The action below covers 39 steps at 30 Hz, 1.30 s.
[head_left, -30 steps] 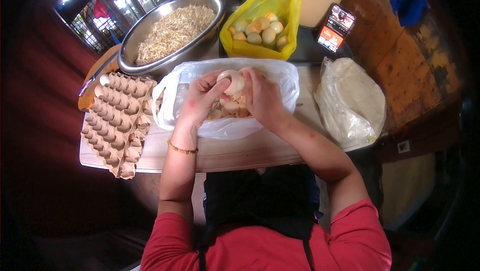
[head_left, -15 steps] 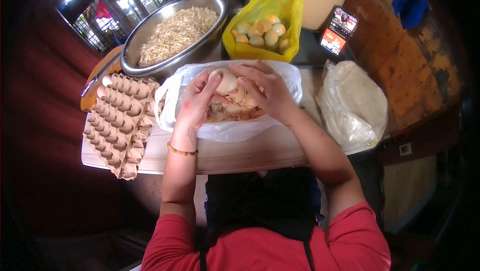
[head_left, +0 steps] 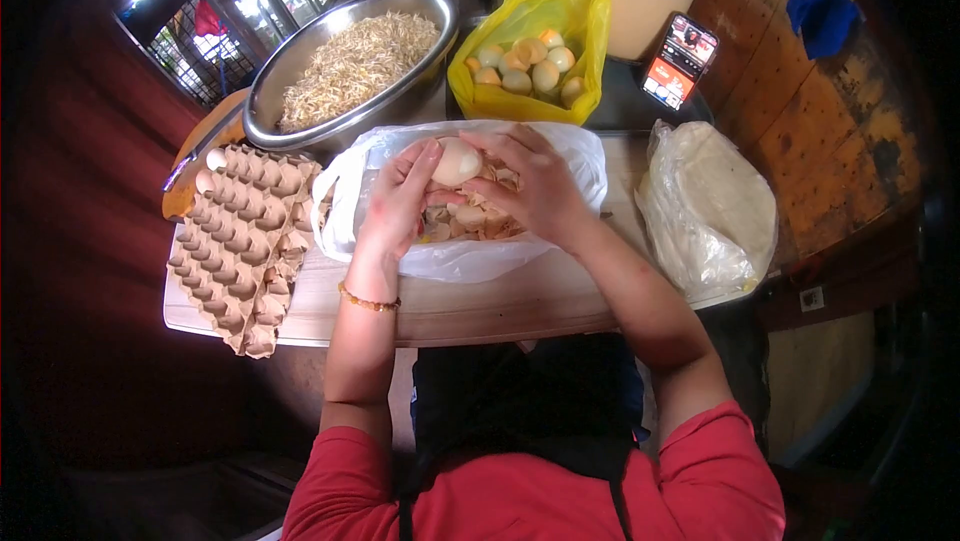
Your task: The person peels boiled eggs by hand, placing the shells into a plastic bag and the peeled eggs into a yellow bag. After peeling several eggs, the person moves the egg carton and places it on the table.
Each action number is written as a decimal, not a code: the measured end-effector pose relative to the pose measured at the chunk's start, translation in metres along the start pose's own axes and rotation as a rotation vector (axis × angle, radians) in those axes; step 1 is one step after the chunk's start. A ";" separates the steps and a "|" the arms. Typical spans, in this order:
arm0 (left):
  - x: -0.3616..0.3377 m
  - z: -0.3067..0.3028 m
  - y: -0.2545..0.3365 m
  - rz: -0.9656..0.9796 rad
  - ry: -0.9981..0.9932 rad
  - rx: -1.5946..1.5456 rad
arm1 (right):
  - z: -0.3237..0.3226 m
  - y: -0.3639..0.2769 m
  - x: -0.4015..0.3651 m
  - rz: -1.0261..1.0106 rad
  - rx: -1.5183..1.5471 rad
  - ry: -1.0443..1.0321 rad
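Observation:
An egg [head_left: 457, 163] is held between my two hands, its side facing me pale with a whiter patch at the right. My left hand [head_left: 402, 191] grips it from the left, thumb lying along the shell. On the other side, the bent fingers of my right hand [head_left: 540, 184] close on the egg's right edge. Under both hands lies an opened white plastic bag [head_left: 470, 263], with many broken eggshell pieces [head_left: 478, 221] inside it.
At the left, a cardboard egg tray [head_left: 240, 231] carries two eggs at its far corner. Behind are a metal basin [head_left: 262, 131] of thin pale strands and a yellow bag [head_left: 580, 26] of eggs. A phone [head_left: 680, 61] and a clear bag [head_left: 710, 206] stand at the right.
The right hand's fingers have shifted around the egg, and more of its right side shows, with a whiter patch. The egg stays over the white bag.

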State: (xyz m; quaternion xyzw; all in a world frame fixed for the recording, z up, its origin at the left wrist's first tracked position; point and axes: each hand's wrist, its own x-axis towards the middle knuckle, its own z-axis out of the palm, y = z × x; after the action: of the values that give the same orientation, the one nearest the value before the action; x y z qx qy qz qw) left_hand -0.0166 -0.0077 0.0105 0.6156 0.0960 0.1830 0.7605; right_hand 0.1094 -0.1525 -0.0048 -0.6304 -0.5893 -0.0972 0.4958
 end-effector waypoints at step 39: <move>0.002 0.014 -0.007 0.192 0.081 0.342 | 0.000 -0.003 -0.001 -0.081 -0.386 0.254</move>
State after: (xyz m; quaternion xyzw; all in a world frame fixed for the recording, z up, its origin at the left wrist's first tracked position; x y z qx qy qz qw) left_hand -0.0084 -0.0211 0.0071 0.7344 0.0971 0.2602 0.6193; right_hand 0.1069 -0.1536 -0.0034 -0.6722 -0.5172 -0.3066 0.4319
